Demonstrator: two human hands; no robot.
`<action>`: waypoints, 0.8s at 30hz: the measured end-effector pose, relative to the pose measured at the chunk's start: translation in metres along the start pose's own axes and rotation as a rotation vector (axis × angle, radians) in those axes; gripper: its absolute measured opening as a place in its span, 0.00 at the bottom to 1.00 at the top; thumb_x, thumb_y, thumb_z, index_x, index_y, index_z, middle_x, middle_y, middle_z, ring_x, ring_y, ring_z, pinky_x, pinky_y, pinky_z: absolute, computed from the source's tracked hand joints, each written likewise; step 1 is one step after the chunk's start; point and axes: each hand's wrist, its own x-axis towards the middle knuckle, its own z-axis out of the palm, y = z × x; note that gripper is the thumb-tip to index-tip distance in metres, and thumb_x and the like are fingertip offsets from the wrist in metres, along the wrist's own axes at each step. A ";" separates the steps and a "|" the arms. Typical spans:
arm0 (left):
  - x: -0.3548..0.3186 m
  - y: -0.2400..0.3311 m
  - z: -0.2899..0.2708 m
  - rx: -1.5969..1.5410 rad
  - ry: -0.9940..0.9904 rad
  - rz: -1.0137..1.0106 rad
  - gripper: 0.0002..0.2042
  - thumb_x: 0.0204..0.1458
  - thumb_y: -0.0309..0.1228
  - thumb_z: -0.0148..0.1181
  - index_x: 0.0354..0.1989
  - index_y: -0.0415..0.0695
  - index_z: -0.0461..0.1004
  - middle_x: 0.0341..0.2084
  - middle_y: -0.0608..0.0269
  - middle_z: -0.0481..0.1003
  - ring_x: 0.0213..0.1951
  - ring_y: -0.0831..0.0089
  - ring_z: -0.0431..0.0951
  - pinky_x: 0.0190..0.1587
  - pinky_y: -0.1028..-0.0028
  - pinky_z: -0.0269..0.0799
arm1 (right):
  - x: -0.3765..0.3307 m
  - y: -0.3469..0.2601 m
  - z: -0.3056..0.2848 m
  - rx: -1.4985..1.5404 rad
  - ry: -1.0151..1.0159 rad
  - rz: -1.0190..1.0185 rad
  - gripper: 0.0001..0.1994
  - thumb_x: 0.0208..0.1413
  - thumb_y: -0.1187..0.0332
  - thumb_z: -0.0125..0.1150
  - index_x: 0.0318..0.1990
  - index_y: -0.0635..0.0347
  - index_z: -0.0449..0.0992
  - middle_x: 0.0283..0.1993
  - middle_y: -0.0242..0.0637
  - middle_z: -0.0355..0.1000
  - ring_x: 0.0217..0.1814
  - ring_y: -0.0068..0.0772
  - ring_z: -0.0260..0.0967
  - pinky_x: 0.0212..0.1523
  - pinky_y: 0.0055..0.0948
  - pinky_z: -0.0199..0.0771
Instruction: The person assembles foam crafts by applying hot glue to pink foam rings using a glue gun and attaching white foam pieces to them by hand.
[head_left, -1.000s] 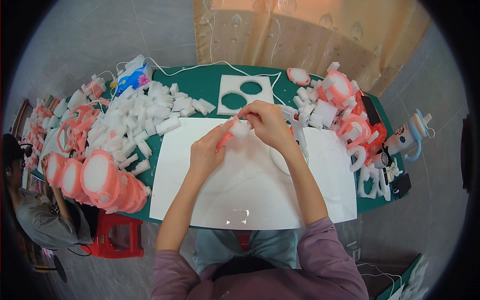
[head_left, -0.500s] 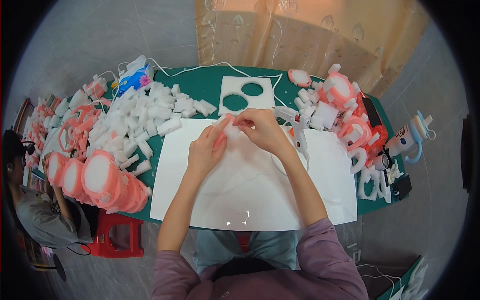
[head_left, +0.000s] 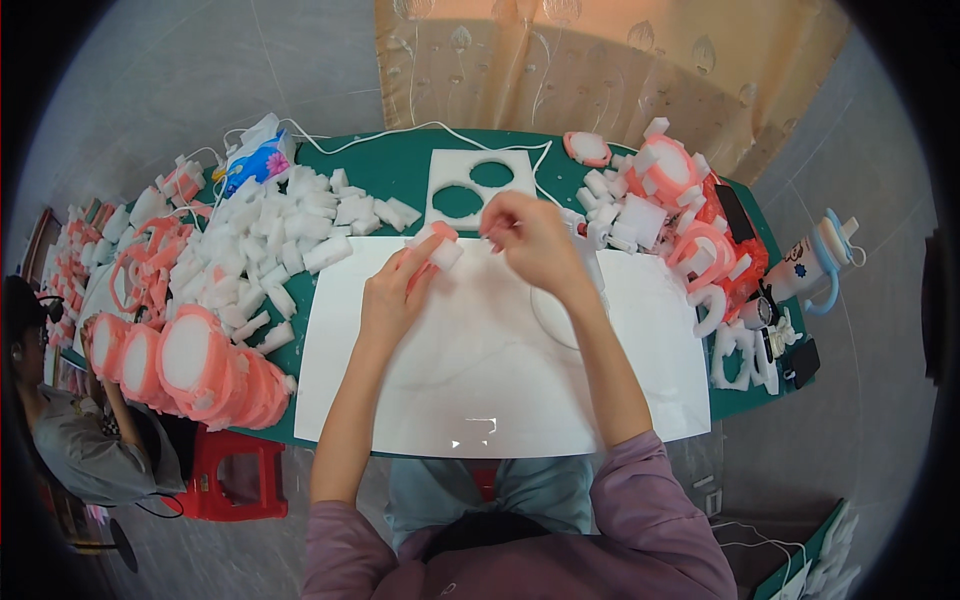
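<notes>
My left hand (head_left: 392, 298) pinches a small white-and-pink foam piece (head_left: 446, 256) above the white sheet (head_left: 470, 350). To its right, and apart from it, hovers my right hand (head_left: 538, 243) with fingers curled together. Whatever its fingertips may hold is too small and blurred to name. A white glue gun (head_left: 597, 236) lies just past the right wrist, mostly hidden by that arm. Beyond both hands is a flat white foam board (head_left: 450, 166) with two round holes.
Loose white foam blocks (head_left: 260, 235) are heaped left of the sheet, beside stacked pink-and-white foam rounds (head_left: 190, 360). More foam parts (head_left: 700, 250), a dark phone (head_left: 734, 212) and a tumbler (head_left: 805, 270) stand right. A co-worker (head_left: 90, 430) sits at far left.
My right hand has pulled away from the foam piece, a little up and right. The left hand keeps its hold on the piece. The whole view has shifted slightly.
</notes>
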 end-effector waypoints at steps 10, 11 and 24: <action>-0.001 0.005 -0.003 -0.018 -0.033 -0.041 0.20 0.43 0.21 0.54 0.47 0.47 0.69 0.35 0.52 0.73 0.35 0.60 0.74 0.38 0.74 0.68 | -0.041 0.008 -0.145 -0.240 0.595 0.156 0.06 0.43 0.76 0.59 0.31 0.69 0.75 0.26 0.35 0.73 0.28 0.21 0.69 0.33 0.18 0.69; 0.000 0.006 -0.002 -0.026 -0.036 -0.037 0.20 0.43 0.21 0.54 0.47 0.47 0.69 0.35 0.52 0.73 0.35 0.60 0.74 0.38 0.74 0.68 | -0.046 0.021 -0.155 -0.385 0.628 0.298 0.06 0.43 0.77 0.59 0.30 0.69 0.75 0.25 0.36 0.73 0.28 0.21 0.70 0.32 0.18 0.70; -0.001 0.006 -0.001 -0.057 -0.029 -0.053 0.20 0.42 0.20 0.54 0.48 0.46 0.69 0.38 0.51 0.73 0.38 0.60 0.74 0.41 0.74 0.68 | -0.063 0.150 -0.176 -0.675 0.684 0.666 0.05 0.34 0.73 0.55 0.19 0.65 0.76 0.16 0.50 0.68 0.20 0.45 0.71 0.29 0.35 0.71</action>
